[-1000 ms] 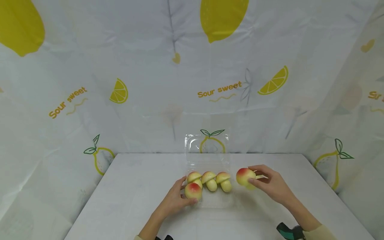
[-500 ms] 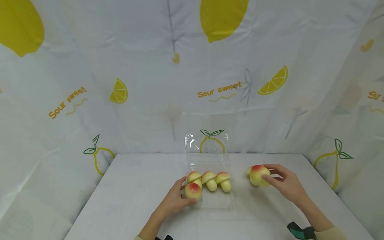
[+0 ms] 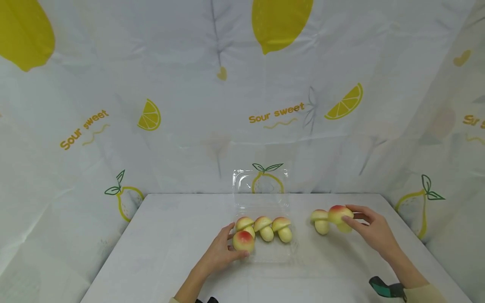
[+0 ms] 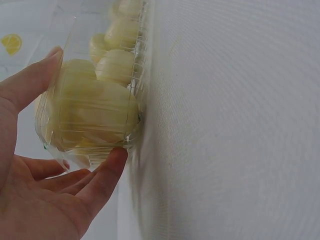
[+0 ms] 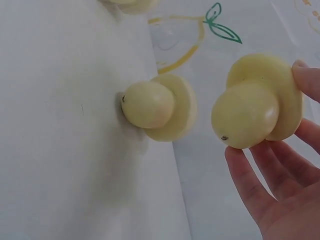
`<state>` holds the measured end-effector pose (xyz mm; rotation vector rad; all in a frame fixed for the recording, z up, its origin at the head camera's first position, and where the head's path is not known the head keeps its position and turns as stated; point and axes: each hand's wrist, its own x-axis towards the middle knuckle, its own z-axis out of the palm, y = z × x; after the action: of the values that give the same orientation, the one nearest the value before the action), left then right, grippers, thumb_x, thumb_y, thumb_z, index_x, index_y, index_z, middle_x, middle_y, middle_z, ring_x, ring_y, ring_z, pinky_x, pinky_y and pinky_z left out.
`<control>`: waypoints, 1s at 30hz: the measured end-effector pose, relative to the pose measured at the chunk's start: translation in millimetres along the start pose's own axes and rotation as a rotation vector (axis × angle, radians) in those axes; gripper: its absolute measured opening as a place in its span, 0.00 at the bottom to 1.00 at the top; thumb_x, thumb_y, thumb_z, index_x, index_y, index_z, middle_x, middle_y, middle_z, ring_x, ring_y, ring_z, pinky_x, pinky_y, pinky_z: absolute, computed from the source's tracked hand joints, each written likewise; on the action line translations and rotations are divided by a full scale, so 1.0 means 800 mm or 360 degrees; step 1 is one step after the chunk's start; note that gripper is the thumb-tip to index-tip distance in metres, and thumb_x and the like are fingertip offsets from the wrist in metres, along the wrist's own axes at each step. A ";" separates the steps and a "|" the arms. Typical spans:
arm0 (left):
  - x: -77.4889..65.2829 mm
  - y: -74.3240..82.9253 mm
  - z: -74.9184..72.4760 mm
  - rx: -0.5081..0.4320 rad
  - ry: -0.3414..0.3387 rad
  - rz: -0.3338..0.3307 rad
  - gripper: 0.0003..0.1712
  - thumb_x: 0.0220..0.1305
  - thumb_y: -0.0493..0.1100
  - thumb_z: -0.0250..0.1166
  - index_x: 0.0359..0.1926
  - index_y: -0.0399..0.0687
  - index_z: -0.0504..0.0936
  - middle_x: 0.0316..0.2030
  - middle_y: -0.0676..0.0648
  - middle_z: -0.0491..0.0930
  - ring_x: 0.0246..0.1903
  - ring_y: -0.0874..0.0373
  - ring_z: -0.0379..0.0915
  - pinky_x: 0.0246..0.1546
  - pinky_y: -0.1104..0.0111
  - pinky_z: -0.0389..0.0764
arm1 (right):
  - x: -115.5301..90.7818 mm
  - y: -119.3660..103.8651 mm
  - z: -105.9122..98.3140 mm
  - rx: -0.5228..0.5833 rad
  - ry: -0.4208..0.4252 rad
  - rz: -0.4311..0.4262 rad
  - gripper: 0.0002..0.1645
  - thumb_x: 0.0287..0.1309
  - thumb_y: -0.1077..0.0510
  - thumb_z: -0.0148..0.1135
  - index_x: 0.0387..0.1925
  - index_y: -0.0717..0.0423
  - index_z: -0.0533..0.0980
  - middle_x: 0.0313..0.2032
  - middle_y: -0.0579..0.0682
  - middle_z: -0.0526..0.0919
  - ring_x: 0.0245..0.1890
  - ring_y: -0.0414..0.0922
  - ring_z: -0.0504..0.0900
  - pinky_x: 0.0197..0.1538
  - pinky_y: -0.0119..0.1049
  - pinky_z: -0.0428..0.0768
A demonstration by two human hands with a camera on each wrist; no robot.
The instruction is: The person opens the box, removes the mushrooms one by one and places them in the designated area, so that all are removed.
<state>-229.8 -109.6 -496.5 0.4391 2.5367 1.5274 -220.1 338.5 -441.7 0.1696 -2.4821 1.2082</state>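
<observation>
A toy mushroom (image 3: 338, 213) with a red-tinted cap and pale yellow stem is pinched by my right hand (image 3: 374, 230), raised over the right side of the table. Just left of it, a matching toy mushroom (image 3: 321, 227) stands on the tabletop; the right wrist view shows this standing mushroom (image 5: 147, 105) apart from the held one (image 5: 247, 112). My left hand (image 3: 219, 250) grips the left end of a clear plastic box (image 3: 270, 253), thumb at the rim and fingers around the lower edge. Inside are three mushrooms (image 3: 264, 229) in a back row and another mushroom (image 3: 243, 242) at front left.
The box's transparent lid (image 3: 261, 181) stands raised at the back. A white table (image 3: 182, 219) lies beneath everything, its far edge meeting a lemon-print curtain (image 3: 197, 139). Dark wrist straps (image 3: 386, 288) show near the sleeves.
My right hand has moved right with its mushroom, bringing the standing mushroom behind it into view. The left hand and the box have stayed put.
</observation>
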 end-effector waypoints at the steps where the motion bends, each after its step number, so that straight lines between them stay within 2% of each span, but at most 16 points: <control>1: 0.000 -0.001 0.000 0.0001 0.0001 0.0005 0.60 0.52 0.53 0.81 0.76 0.36 0.56 0.71 0.33 0.63 0.64 0.38 0.70 0.55 0.54 0.82 | 0.000 0.002 -0.001 0.0007 0.0004 0.0009 0.27 0.66 0.52 0.69 0.60 0.63 0.77 0.48 0.20 0.73 0.42 0.20 0.76 0.41 0.16 0.77; 5: 0.000 -0.001 0.000 0.0026 0.0006 0.0025 0.60 0.52 0.53 0.80 0.76 0.36 0.56 0.71 0.34 0.63 0.65 0.38 0.69 0.55 0.55 0.82 | 0.001 0.010 -0.004 0.0008 0.0005 0.0070 0.29 0.66 0.50 0.69 0.60 0.63 0.77 0.47 0.17 0.72 0.42 0.20 0.75 0.39 0.20 0.78; 9: 0.001 -0.003 0.001 0.0045 0.0007 0.0029 0.60 0.52 0.53 0.80 0.76 0.36 0.56 0.71 0.33 0.63 0.65 0.39 0.69 0.55 0.54 0.81 | 0.003 0.020 -0.006 -0.0009 -0.0003 0.0153 0.31 0.66 0.47 0.68 0.62 0.63 0.76 0.48 0.19 0.71 0.42 0.20 0.74 0.36 0.24 0.79; 12: 0.001 -0.004 0.001 0.0038 0.0008 0.0020 0.60 0.52 0.54 0.80 0.77 0.37 0.56 0.71 0.34 0.63 0.65 0.39 0.70 0.55 0.54 0.82 | 0.005 0.028 -0.005 -0.0028 -0.0004 0.0210 0.33 0.67 0.45 0.67 0.63 0.64 0.75 0.50 0.27 0.73 0.40 0.20 0.73 0.36 0.25 0.80; 18: 0.001 -0.005 0.001 0.0028 0.0005 0.0009 0.60 0.53 0.54 0.80 0.77 0.38 0.56 0.69 0.33 0.64 0.59 0.42 0.75 0.53 0.54 0.82 | 0.011 0.046 0.001 0.0022 -0.0029 0.0304 0.37 0.68 0.44 0.65 0.64 0.68 0.72 0.53 0.58 0.79 0.37 0.22 0.76 0.37 0.29 0.84; 20: 0.001 -0.004 0.001 0.0026 0.0003 0.0012 0.60 0.53 0.53 0.80 0.77 0.38 0.56 0.69 0.32 0.65 0.56 0.42 0.78 0.52 0.54 0.83 | 0.011 0.051 0.003 0.0043 -0.0051 0.0343 0.38 0.68 0.43 0.64 0.65 0.70 0.70 0.55 0.65 0.78 0.36 0.22 0.76 0.37 0.31 0.86; 26: 0.000 -0.003 0.001 0.0015 -0.0003 0.0004 0.60 0.53 0.52 0.80 0.77 0.38 0.56 0.68 0.31 0.65 0.53 0.44 0.79 0.51 0.54 0.83 | 0.012 0.063 0.007 0.0004 -0.0142 0.0476 0.46 0.69 0.36 0.60 0.68 0.71 0.66 0.61 0.72 0.72 0.36 0.21 0.72 0.39 0.30 0.85; 30: 0.001 -0.004 0.002 0.0016 -0.0002 0.0003 0.60 0.53 0.53 0.80 0.77 0.38 0.56 0.69 0.32 0.65 0.53 0.44 0.79 0.51 0.55 0.83 | 0.014 0.067 0.006 -0.0020 -0.0181 0.0516 0.48 0.68 0.35 0.59 0.68 0.72 0.65 0.62 0.73 0.70 0.39 0.27 0.72 0.40 0.29 0.85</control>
<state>-230.8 -109.6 -500.1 0.4437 2.5446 1.5156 -245.8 368.6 -480.0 -0.1804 -2.6901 1.3398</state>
